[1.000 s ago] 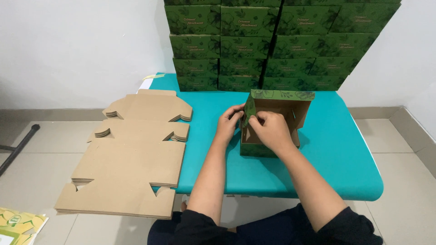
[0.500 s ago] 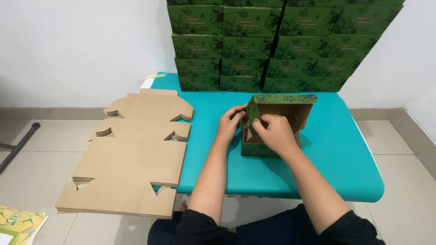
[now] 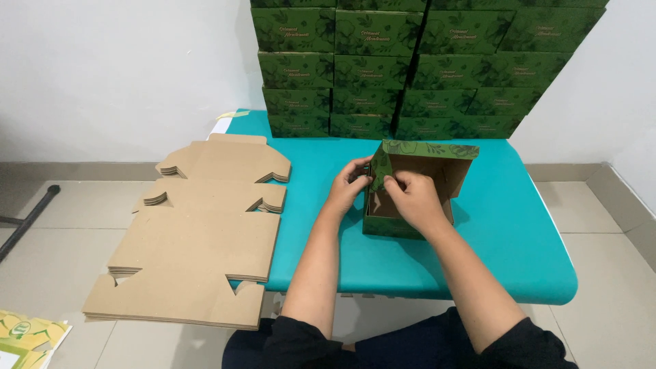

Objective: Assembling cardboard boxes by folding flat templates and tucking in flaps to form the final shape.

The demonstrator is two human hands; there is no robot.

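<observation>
Box in hand: a half-folded green cardboard box (image 3: pixel 417 188), brown inside, is stood on the teal table (image 3: pixel 506 225), right of centre and near the front edge; its far wall is raised and its top is open.
Flap: a green side flap (image 3: pixel 380 169) at the box's left wall is seen tilted inward.
Left hand (image 3: pixel 350 184): placed at the left outer wall of the box, fingers closed on the flap's edge.
Right hand (image 3: pixel 413 198): laid over the near left part of the box, thumb and fingers pinched together on the same flap, touching the left hand's fingertips.
Finished boxes: a stack of green leaf-printed boxes (image 3: pixel 410 65) is ranged in rows along the far side of the table, against the white wall (image 3: pixel 123 68).
Flat blanks: a pile of unfolded brown cardboard blanks (image 3: pixel 198 229) is laid to the left, overhanging the table's left edge, well apart from the hands.
Floor items: a yellow-green printed sheet (image 3: pixel 27 335) is seen at the near left corner on the tiled floor (image 3: pixel 55 253); a dark rod (image 3: pixel 27 219) lies at the left edge.
</observation>
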